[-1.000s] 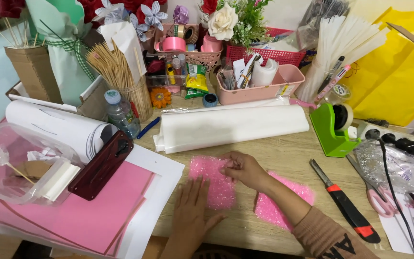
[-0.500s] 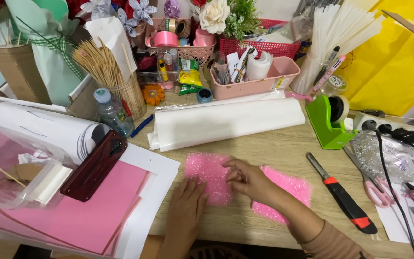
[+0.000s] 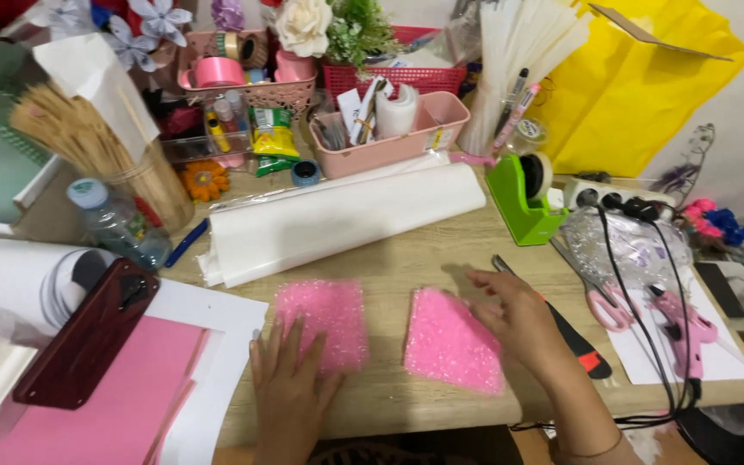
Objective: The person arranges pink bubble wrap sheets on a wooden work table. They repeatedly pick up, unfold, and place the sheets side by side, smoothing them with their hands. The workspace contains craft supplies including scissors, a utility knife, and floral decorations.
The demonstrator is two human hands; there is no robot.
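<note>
Two pink glittery foam pieces lie side by side on the wooden table [image 3: 406, 258]. My left hand [image 3: 290, 387] lies flat, fingers spread, on the lower edge of the left pink piece [image 3: 325, 319]. My right hand [image 3: 514, 319] rests with fingers apart at the right edge of the right pink piece [image 3: 449, 344], touching it. Neither hand grips anything.
A white paper roll [image 3: 337, 220] lies behind the pieces. A black and orange utility knife [image 3: 574, 340], pink scissors [image 3: 604, 306], a pink glue gun [image 3: 682, 331] and a green tape dispenser [image 3: 523, 198] sit at right. Pink sheets [image 3: 105, 405] and a dark red case [image 3: 88, 336] lie left.
The two pink pieces, close together before, now lie apart. My right hand has moved right with its piece. My left hand stays on the left piece.
</note>
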